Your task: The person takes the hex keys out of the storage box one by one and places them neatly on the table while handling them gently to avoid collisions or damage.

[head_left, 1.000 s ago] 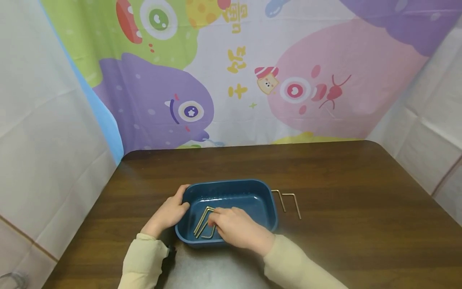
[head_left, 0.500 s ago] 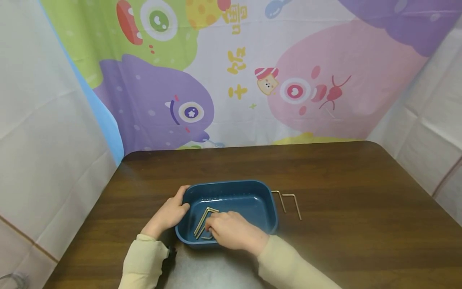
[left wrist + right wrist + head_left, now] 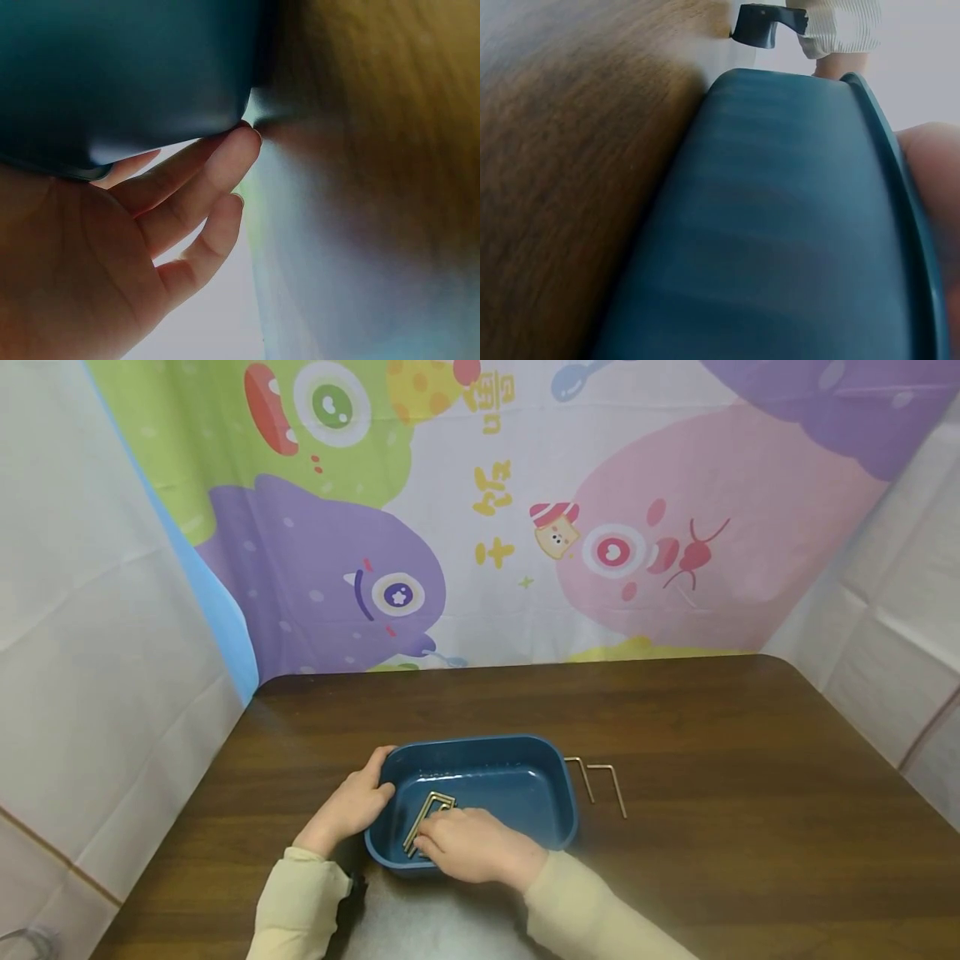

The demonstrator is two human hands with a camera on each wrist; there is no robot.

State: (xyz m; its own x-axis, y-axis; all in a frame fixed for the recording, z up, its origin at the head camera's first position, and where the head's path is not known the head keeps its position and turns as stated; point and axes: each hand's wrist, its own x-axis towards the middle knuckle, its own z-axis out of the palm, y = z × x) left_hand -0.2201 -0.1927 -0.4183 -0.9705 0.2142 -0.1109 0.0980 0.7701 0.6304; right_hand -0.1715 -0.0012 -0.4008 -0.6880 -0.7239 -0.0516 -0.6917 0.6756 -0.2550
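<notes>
A blue rectangular tray (image 3: pixel 480 745) with rounded corners stands on the brown table. My left hand (image 3: pixel 348 802) grips its left end; the left wrist view shows the fingers (image 3: pixel 234 154) along the outer wall. Inside the tray, my right hand (image 3: pixel 472 843) reaches low over the near side, its fingers curled on an L-shaped metal rod (image 3: pixel 444 807) that is mostly hidden beneath them. More brass-coloured L-shaped rods (image 3: pixel 420 822) lie side by side just left of those fingers. In the right wrist view, the tray's outer wall (image 3: pixel 780 210) fills the middle and the right hand shows only at the edge.
Two more L-shaped rods, one close to the tray (image 3: pixel 585 779) and one farther right (image 3: pixel 618 792), lie on the table (image 3: pixel 712 793). A printed cartoon curtain (image 3: pixel 495 610) hangs behind the table's far edge. Pale cloth walls close off both sides.
My right hand has moved a little left and toward the near wall inside the tray, covering the lower ends of the rods. My left hand and the tray have stayed in place.
</notes>
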